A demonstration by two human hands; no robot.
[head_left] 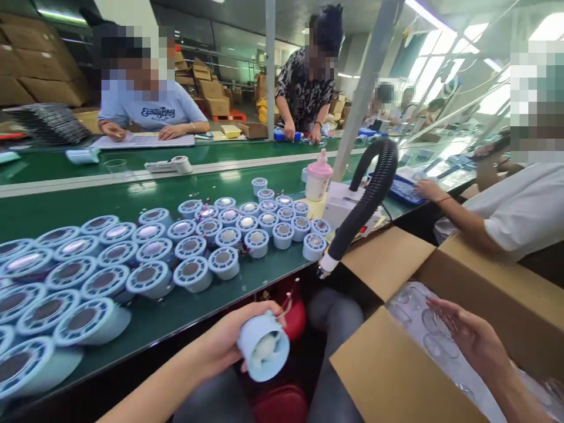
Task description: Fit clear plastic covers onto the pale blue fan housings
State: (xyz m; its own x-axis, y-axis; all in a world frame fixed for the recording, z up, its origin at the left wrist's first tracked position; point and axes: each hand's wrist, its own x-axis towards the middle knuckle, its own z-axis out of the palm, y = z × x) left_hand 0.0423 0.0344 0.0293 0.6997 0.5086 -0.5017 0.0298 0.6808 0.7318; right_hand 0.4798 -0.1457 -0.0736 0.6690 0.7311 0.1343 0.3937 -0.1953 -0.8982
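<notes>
Beside the green belt (132,202) (crowded with round housings (189,273)), an open carton (388,364)

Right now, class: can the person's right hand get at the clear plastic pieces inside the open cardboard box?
Probably yes. The right hand is already over the open cardboard box, flaps folded back, with nothing between its fingers and the clear plastic pieces.

My left hand (229,343) grips a pale blue fan housing (263,346) below the conveyor belt's (211,296) near edge; my right hand (471,338) reaches into the cardboard box (388,376).
</notes>
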